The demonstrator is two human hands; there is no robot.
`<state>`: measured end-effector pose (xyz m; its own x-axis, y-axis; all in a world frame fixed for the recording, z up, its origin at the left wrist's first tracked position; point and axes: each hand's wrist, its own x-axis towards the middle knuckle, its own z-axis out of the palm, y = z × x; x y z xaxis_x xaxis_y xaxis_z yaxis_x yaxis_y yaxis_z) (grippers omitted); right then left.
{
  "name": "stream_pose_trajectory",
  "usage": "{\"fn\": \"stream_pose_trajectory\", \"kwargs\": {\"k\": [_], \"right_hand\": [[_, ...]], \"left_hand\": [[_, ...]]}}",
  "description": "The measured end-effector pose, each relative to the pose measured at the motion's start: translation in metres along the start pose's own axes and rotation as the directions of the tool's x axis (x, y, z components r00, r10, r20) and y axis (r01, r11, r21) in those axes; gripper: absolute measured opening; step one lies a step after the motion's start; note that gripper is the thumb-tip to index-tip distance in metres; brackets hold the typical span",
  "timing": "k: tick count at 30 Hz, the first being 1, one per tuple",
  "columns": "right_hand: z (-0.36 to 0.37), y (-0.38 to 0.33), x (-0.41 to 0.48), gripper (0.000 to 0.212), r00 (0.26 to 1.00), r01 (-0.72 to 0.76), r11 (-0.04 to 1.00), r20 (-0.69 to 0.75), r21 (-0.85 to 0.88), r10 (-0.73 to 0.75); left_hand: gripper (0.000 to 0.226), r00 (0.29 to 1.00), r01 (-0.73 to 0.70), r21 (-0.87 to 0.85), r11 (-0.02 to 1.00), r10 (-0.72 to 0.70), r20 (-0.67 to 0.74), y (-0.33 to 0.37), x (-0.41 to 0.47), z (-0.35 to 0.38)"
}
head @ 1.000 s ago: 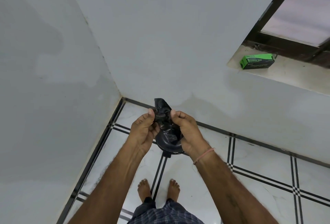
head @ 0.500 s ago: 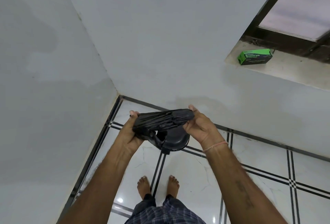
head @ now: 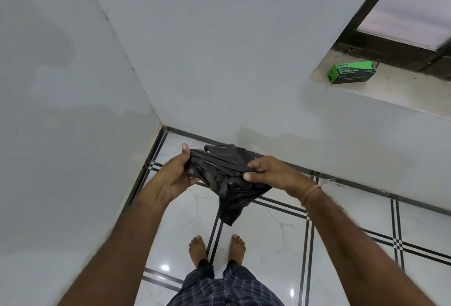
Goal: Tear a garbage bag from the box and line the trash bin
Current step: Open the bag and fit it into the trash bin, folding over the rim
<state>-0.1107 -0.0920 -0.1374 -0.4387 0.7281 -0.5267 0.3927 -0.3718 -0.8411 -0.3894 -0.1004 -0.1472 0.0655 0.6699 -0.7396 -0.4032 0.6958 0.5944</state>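
A crumpled black garbage bag point(head: 227, 183) hangs between my two hands above the floor, in front of the wall corner. My left hand point(head: 178, 174) grips its left end with the thumb up. My right hand point(head: 271, 171) pinches its upper right edge. The bag's lower part sags down and to the right. The green garbage bag box point(head: 351, 72) lies on the window sill point(head: 390, 93) at the upper right, far from both hands. The trash bin is hidden behind the bag and cannot be made out now.
White walls meet in a corner point(head: 146, 100) straight ahead. The floor has glossy white tiles with black stripes point(head: 305, 244). My bare feet point(head: 217, 247) stand just below the bag. A dark-framed window point(head: 402, 8) sits above the sill.
The bag was bunched tight between my hands, then pulled sideways into a strip. Now it has opened further and its lower part hangs down, covering the dark bin seen earlier beneath it.
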Motion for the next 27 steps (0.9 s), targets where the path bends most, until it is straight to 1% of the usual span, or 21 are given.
{"fn": "stream_pose_trajectory", "kwargs": {"k": [1,2,3,4,5,6,7,8,9,10,12,13,14,16,18,21,23,24,25,26,27], "right_hand": [[0.001,-0.002,0.001,0.032,0.999,-0.018,0.999,-0.033,0.031,0.019],[0.001,-0.004,0.002,0.031,0.996,-0.043,0.990,-0.071,0.134,0.052],[0.000,-0.005,0.001,0.027,0.990,-0.062,0.951,-0.104,0.304,0.098],[-0.002,-0.003,0.001,0.019,0.986,-0.043,0.871,-0.122,0.489,0.117],[-0.003,-0.001,0.000,0.012,0.983,0.011,0.749,-0.143,0.662,0.112],[-0.006,0.003,-0.001,0.013,0.979,0.082,0.621,-0.180,0.780,0.097],[-0.007,0.005,-0.003,0.017,0.975,0.129,0.508,-0.202,0.852,0.092],[-0.008,0.007,-0.004,0.019,0.974,0.152,0.453,-0.211,0.878,0.082],[-0.006,0.010,-0.004,0.020,0.973,0.153,0.455,-0.215,0.877,0.089],[-0.004,0.012,-0.004,0.024,0.970,0.135,0.539,-0.222,0.832,0.100],[0.003,0.012,-0.006,0.030,0.966,0.020,0.817,-0.221,0.576,0.133],[0.007,0.010,-0.006,0.030,0.962,-0.032,0.906,-0.234,0.422,0.142],[0.010,0.011,-0.003,0.029,0.954,-0.060,0.947,-0.261,0.317,0.148],[0.015,0.011,0.000,0.025,0.924,-0.077,0.959,-0.341,0.274,0.171],[0.018,0.011,0.003,0.024,0.903,-0.078,0.917,-0.361,0.391,0.231],[0.022,0.007,0.007,0.022,0.881,-0.013,0.802,-0.372,0.597,0.291],[0.026,0.007,0.009,0.021,0.894,0.009,0.747,-0.340,0.664,0.291],[0.028,0.007,0.010,0.024,0.903,-0.008,0.754,-0.319,0.657,0.288],[0.031,0.002,0.010,0.028,0.909,-0.042,0.793,-0.307,0.608,0.283],[0.034,-0.007,0.012,0.031,0.912,-0.066,0.852,-0.316,0.519,0.263],[0.036,-0.020,0.014,0.034,0.915,-0.043,0.907,-0.349,0.419,0.204]], "left_hand": [[0.056,1.000,0.022,-0.090,0.996,-0.024,-0.019,-0.002,0.001,0.002],[0.057,0.997,0.050,-0.196,0.979,-0.060,-0.044,-0.004,0.000,0.003],[0.059,0.993,0.069,-0.287,0.955,-0.094,-0.072,-0.006,0.002,0.000],[0.059,0.990,0.073,-0.343,0.937,-0.109,-0.086,-0.007,0.000,-0.004],[0.056,0.990,0.064,-0.374,0.925,-0.107,-0.095,-0.009,-0.001,-0.007],[0.051,0.989,0.052,-0.402,0.914,-0.103,-0.105,-0.011,-0.001,-0.011],[0.046,0.989,0.047,-0.424,0.905,-0.101,-0.106,-0.016,0.000,-0.015],[0.043,0.990,0.043,-0.443,0.895,-0.098,-0.101,-0.019,0.000,-0.016],[0.042,0.991,0.038,-0.449,0.893,-0.092,-0.099,-0.021,-0.001,-0.017],[0.042,0.992,0.030,-0.458,0.888,-0.081,-0.093,-0.022,-0.002,-0.018],[0.034,0.994,0.007,-0.453,0.892,-0.056,-0.094,-0.022,0.000,-0.020],[0.023,0.995,-0.017,-0.440,0.898,-0.029,-0.098,-0.023,0.002,-0.021],[0.013,0.995,-0.038,-0.420,0.907,-0.004,-0.098,-0.021,0.002,-0.022],[0.018,0.993,-0.080,-0.348,0.934,0.046,-0.104,-0.020,0.004,-0.022],[0.023,0.994,-0.098,-0.306,0.947,0.080,-0.071,-0.019,0.004,-0.022],[0.028,0.991,-0.134,-0.178,0.975,0.134,-0.012,-0.023,-0.002,-0.022],[0.036,0.989,-0.149,-0.086,0.985,0.150,0.005,-0.029,0.000,-0.026],[0.040,0.987,-0.159,-0.034,0.987,0.159,-0.002,-0.031,0.000,-0.026],[0.044,0.984,-0.177,0.058,0.982,0.178,-0.015,-0.032,-0.001,-0.023],[0.046,0.973,-0.218,0.178,0.960,0.227,-0.031,-0.030,-0.003,-0.016],[0.047,0.941,-0.307,0.308,0.900,0.336,-0.044,-0.025,-0.006,-0.005]]}}
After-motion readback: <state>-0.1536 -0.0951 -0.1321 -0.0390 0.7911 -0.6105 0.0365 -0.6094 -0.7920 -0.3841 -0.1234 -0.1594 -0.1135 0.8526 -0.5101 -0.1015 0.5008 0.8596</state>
